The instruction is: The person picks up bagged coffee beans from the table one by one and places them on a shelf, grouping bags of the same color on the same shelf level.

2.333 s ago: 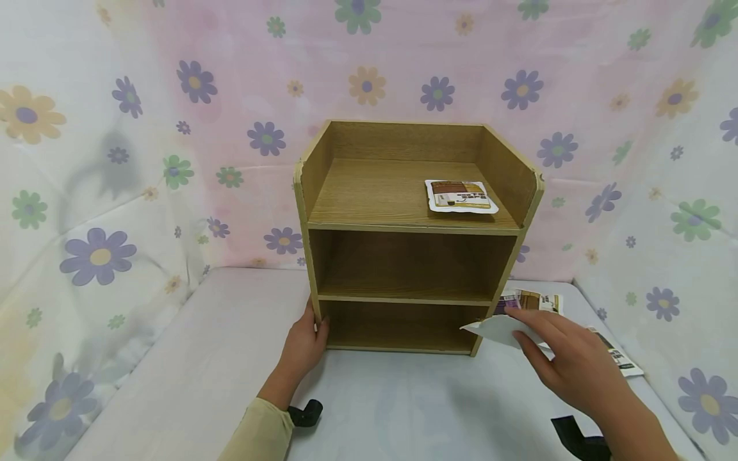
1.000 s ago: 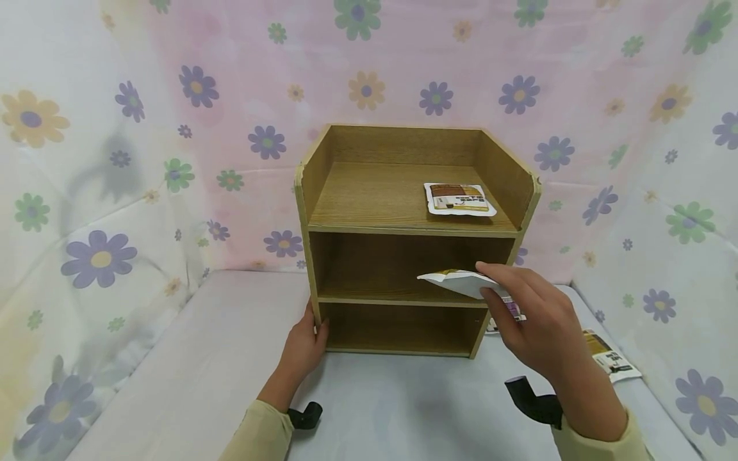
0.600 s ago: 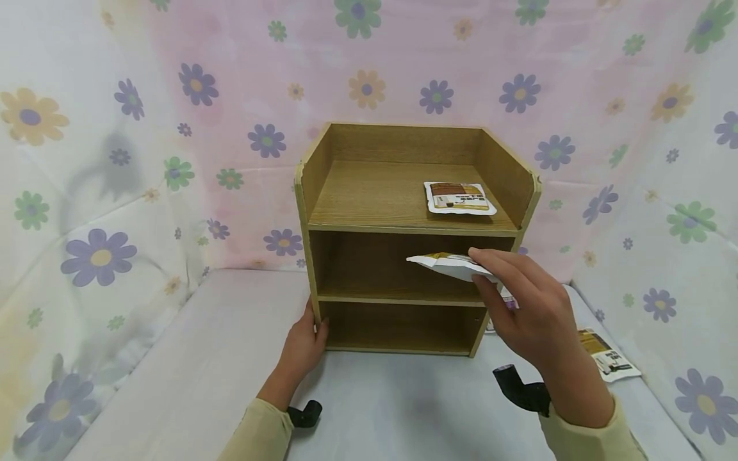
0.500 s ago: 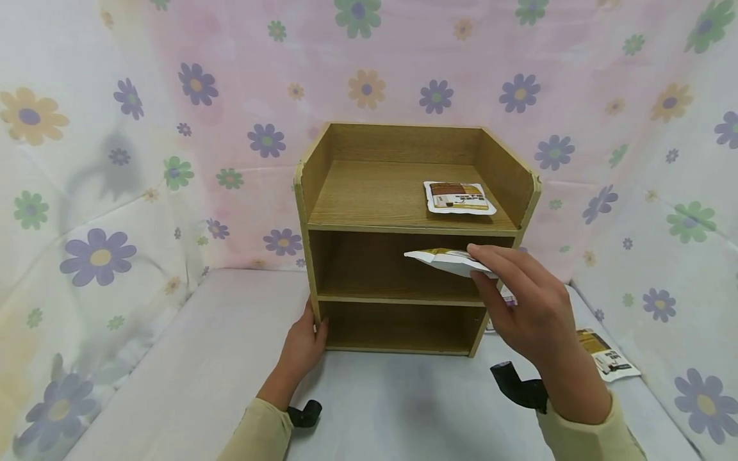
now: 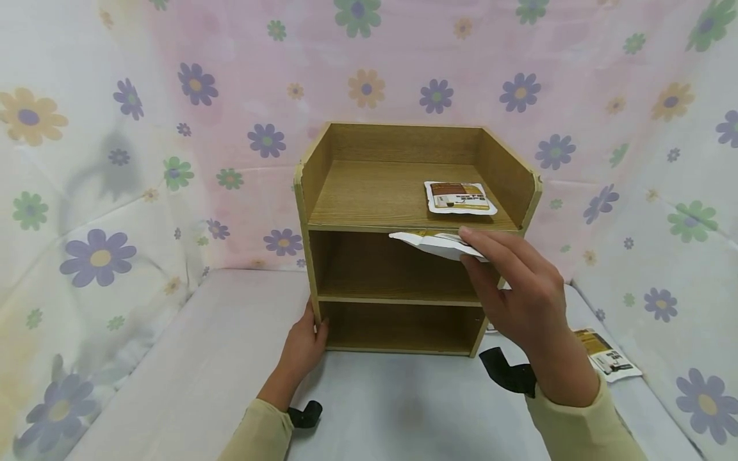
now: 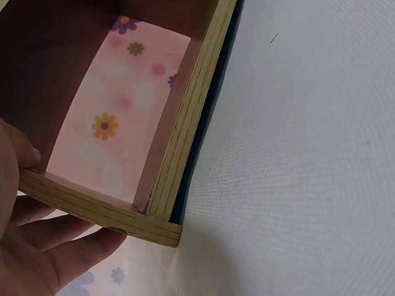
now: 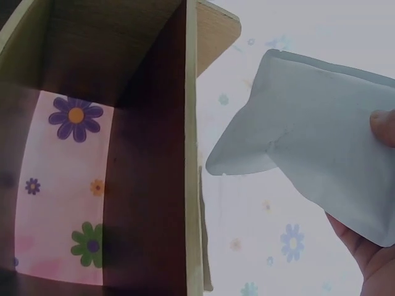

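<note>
Pinching a white pouch in my right hand, I hold it level at the front edge of the wooden shelf unit's top board, at 12 o'clock. My left hand grips the unit's lower-left post, at 9 o'clock. A second pouch lies on the top shelf; another packet lies on the table at 3 o'clock.

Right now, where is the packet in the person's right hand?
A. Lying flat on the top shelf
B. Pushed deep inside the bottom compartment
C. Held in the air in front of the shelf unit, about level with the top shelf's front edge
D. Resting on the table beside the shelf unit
C. The right hand pinches the packet in the air before the shelf unit, level with its top shelf's front edge; another packet already lies on top.
</note>
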A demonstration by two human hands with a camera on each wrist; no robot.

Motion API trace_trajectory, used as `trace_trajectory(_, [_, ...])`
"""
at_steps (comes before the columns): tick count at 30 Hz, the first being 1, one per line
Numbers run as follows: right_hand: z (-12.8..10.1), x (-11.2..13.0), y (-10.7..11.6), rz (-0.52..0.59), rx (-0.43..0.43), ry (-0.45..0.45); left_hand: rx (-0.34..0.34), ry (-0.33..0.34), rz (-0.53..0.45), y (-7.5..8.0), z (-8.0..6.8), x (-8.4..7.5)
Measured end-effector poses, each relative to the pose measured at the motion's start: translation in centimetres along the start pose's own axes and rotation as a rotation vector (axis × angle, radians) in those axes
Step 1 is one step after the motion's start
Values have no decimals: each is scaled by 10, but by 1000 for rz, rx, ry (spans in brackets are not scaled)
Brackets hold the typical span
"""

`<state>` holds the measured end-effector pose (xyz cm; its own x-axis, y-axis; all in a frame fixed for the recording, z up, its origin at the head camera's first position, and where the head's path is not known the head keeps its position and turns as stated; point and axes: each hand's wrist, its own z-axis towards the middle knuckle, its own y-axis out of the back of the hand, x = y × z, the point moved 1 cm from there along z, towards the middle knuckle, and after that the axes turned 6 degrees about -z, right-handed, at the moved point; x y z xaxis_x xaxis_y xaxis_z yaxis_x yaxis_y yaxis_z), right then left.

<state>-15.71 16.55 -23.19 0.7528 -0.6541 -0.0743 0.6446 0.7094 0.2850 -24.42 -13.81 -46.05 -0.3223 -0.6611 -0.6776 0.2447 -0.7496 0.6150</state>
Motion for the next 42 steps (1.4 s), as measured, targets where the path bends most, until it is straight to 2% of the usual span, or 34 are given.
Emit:
trace_trajectory(9, [14, 4, -10, 41, -28, -38, 9, 5, 14, 0, 0, 0])
trace_trajectory(15, [20, 3, -22, 55, -33, -33, 3, 7, 9, 1, 0, -1])
trace_trajectory(24, [27, -1, -41, 14, 39, 8, 9, -4, 10, 1, 1, -1])
trace_trajectory(33, [30, -4, -62, -49, 83, 81, 13, 10, 11, -2, 1, 3])
trace_trajectory(42, [32, -3, -78, -67, 127, 132, 16, 12, 18, -1, 1, 3])
